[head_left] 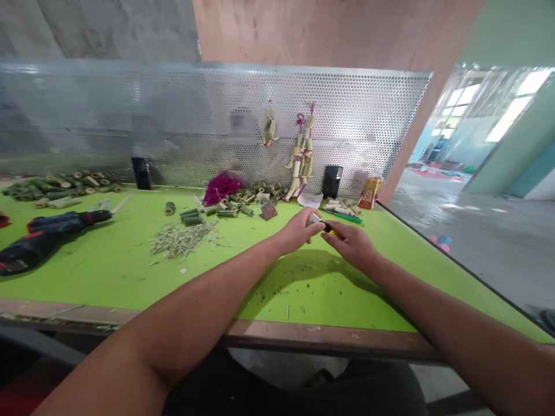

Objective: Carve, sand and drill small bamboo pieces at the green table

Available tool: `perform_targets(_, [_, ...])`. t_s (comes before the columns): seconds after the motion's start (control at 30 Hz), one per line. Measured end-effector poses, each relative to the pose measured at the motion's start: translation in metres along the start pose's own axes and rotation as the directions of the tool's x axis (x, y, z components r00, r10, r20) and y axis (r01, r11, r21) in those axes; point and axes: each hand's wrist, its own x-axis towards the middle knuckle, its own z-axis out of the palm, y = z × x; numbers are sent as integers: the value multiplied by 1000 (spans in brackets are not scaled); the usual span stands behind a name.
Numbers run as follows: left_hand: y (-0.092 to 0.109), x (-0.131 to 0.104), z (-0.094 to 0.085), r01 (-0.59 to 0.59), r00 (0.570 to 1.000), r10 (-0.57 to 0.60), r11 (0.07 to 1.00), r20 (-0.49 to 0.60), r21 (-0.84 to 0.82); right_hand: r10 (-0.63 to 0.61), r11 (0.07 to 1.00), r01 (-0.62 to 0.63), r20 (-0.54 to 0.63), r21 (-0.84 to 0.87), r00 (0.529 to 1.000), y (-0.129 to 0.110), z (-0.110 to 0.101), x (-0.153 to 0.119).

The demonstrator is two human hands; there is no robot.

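Head view: my left hand (300,232), closed around a short bamboo piece (313,219), raised over the green table (143,271) on its right half. My right hand (352,241), closed around a yellow-and-black tool (332,230), its dark end meeting the bamboo piece; the kind of tool I cannot tell. Beneath my hands, dark crumbs scattered on the green top. Left of them, one heap of pale slivers (178,239), with cut green bamboo sections (236,203) behind it and a bundle of magenta string (222,189) beside those. Further left, one black-and-red power drill (65,228), lying on its side, and behind it a larger pile of bamboo (65,188). Two dark phones: one (141,173) upright near that pile, one (332,181) upright beyond my hands. Between the latter and the string, strung bamboo pieces (300,159) hanging against a perforated metal panel (182,115). Towards the right edge, one bottle (371,189) with a red and yellow label, upright, just beside pale bamboo pieces (341,206); in front of these, a green item (344,215), lying flat.
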Motion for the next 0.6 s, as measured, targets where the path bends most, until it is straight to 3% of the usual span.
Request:
perform_targets(0.1, [-3,-1,0,31,998,-24,992,51,-125,-6,1000,7,29,-25,1000,0,0,-1])
perform_targets(0.23, [-4,-2,-1,4,999,3,992,55,-128,-23,999,24,22,-25,999,1,1,-1])
perform_targets(0.6, [6,-1,-7,-29,999,24,994,48,106,-34,999,35,22,-30,999,-2,-1,-2])
